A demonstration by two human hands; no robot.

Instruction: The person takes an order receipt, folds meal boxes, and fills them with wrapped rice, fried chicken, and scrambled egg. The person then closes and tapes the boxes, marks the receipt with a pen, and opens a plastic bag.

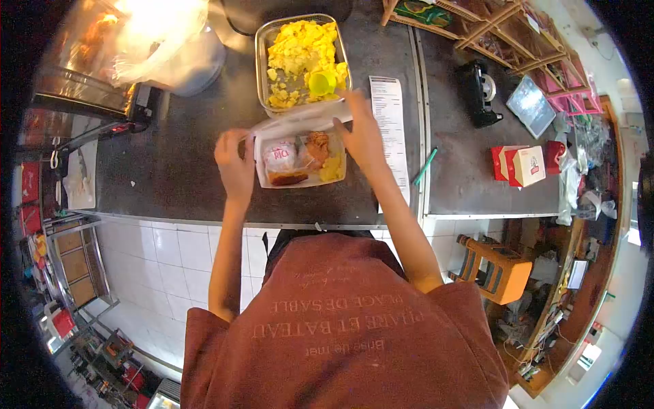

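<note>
A white takeaway meal box (257, 169) sits near the front of the dark table with its lid (293, 119) raised at the far side. Inside are a wrapped rice packet (280, 155) marked in red, a piece of fried chicken (317, 147), some yellow scrambled egg (331, 169) and a brown item (289, 178) at the near edge. My left hand (234, 160) grips the lid's left corner with bent fingers. At the lid's right end, my right hand (362, 133) holds it between thumb and fingers, slightly blurred.
Behind the box stands a metal tray (259, 68) of scrambled egg with a yellow-green scoop (322, 83). A long printed receipt (388, 129) and green pen (426, 166) lie to the right. Further right are a tape dispenser (481, 95) and red-and-white boxes (526, 166).
</note>
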